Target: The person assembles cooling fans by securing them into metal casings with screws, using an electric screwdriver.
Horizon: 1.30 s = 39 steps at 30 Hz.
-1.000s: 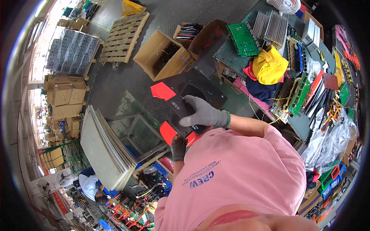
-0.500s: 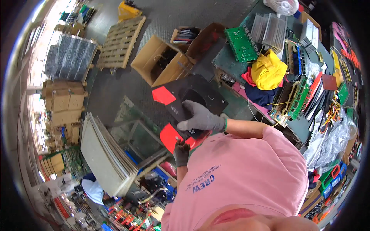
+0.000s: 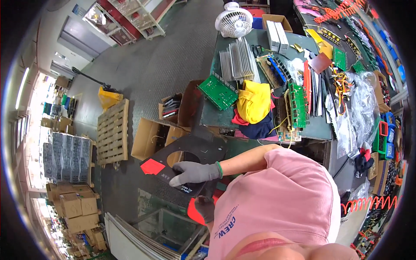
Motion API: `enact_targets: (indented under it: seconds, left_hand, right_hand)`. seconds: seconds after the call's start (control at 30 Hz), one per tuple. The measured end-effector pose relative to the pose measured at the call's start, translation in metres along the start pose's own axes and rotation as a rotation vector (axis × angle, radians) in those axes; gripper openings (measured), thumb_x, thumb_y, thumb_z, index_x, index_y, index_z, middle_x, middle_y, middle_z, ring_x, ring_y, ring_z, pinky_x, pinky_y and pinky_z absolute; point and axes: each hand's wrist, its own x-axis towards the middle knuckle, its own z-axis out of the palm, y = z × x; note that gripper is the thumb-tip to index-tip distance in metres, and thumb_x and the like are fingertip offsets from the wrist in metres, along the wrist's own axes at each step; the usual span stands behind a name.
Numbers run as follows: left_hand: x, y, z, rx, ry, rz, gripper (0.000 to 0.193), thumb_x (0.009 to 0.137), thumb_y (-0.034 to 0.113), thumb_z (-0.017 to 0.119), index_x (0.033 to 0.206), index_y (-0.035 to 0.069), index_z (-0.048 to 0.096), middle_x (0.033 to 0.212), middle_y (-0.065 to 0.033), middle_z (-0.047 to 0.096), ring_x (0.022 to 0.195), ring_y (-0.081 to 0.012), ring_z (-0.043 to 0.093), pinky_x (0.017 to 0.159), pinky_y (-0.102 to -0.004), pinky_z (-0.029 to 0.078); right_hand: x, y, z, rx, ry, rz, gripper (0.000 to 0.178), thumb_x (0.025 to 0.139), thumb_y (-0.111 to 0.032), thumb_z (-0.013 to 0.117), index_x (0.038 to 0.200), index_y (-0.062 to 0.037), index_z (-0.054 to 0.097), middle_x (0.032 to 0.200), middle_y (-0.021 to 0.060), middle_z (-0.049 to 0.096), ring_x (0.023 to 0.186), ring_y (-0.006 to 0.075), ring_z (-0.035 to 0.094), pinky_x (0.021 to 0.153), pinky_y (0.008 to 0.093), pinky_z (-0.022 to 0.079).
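Observation:
A large black panel (image 3: 167, 189) with a round cutout and red patches is held in front of me, left of my pink shirt. My right hand (image 3: 196, 172), in a grey glove, grips it beside the cutout, with fingertips at the hole's edge. Lower down, at the panel's near edge beside a red patch (image 3: 196, 212), my gloved left hand (image 3: 205, 209) is closed on it. The left fingers are partly hidden. Through the cutout, part of what lies behind the panel shows.
A workbench to the right bears a green circuit board (image 3: 219, 92), metal heat sinks (image 3: 240, 60), a yellow cloth (image 3: 253, 102) and a white fan (image 3: 234, 21). Beyond the panel stand an open cardboard box (image 3: 145, 141) and a wooden pallet (image 3: 112, 132). Flat sheets (image 3: 125, 242) lean at lower left.
My view has swung to the right, so the bench shows more fully. The panel has tilted, and its cutout is now seen through. Both hands remain on it.

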Motion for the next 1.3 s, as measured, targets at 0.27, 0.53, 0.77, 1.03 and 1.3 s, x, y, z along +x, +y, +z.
enact_targets:
  seconds: [0.27,0.53,0.77,1.03,1.3]
  left_hand:
    - [-0.007,0.039,0.04,-0.161,0.09,-0.063,0.023,0.087,0.032,0.049,0.088,0.011,0.058,0.061,0.0013,0.047,0.047,-0.0106,0.04,0.045,-0.027,0.032]
    - [0.049,0.047,-0.033,-0.285,0.132,-0.144,0.024,0.085,0.033,0.052,0.087,0.012,0.061,0.072,-0.0032,0.06,0.046,-0.0151,0.043,0.043,-0.0299,0.037]
    - [0.108,0.088,-0.079,-0.224,0.258,0.065,0.019,0.084,0.03,0.052,0.082,0.013,0.059,0.071,-0.0015,0.057,0.05,-0.0161,0.048,0.046,-0.0296,0.042]
    - [0.153,0.122,-0.083,-0.227,0.116,-0.147,0.008,0.08,0.023,0.059,0.077,0.016,0.058,0.067,-0.0007,0.057,0.051,-0.0145,0.047,0.045,-0.0313,0.04]
    - [0.229,0.127,-0.047,-0.137,0.131,-0.314,0.01,0.085,0.021,0.056,0.09,0.013,0.058,0.075,-0.002,0.06,0.05,-0.0126,0.048,0.045,-0.0298,0.04]
  right_hand:
    - [0.019,-0.029,-0.006,0.154,0.029,-0.002,0.044,0.079,-0.041,0.066,0.091,-0.0002,0.054,0.079,0.0021,0.056,0.065,0.0085,0.052,0.054,0.0241,0.042]
    - [0.069,-0.054,-0.005,0.267,0.191,-0.028,0.039,0.08,-0.037,0.063,0.096,-0.0014,0.058,0.08,0.0009,0.058,0.07,0.0065,0.053,0.061,0.0226,0.044]
    - [0.116,-0.084,0.017,0.294,0.364,-0.077,0.02,0.084,-0.027,0.058,0.088,-0.0067,0.058,0.072,-0.0054,0.052,0.062,0.0029,0.049,0.055,0.0192,0.04]
    - [0.156,-0.081,0.011,0.102,0.573,-0.22,0.02,0.086,-0.023,0.052,0.077,-0.0054,0.055,0.072,-0.0037,0.049,0.07,0.0046,0.048,0.065,0.0217,0.04]
    - [0.17,-0.082,-0.019,0.253,0.596,-0.242,0.041,0.087,-0.032,0.049,0.106,0.004,0.056,0.073,0.0011,0.058,0.059,0.007,0.052,0.053,0.0186,0.041]
